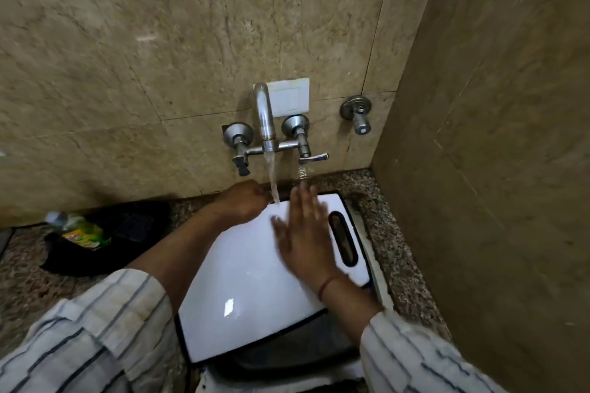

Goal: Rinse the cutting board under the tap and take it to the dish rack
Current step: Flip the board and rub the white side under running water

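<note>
Cutting board (242, 281) lies tilted below tap (265, 118), water striking its far edge | our left hand (244, 202) clasps that far edge | our right hand (303, 233) lies flat, fingers spread, gripping nothing

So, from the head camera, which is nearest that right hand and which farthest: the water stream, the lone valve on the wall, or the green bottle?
From the right hand, flat on the cutting board:
1. Water stream: nearest, just left of the fingers.
2. Lone valve: farther, up on the wall to the right.
3. Green bottle: farthest, lying on the counter at far left.
</note>
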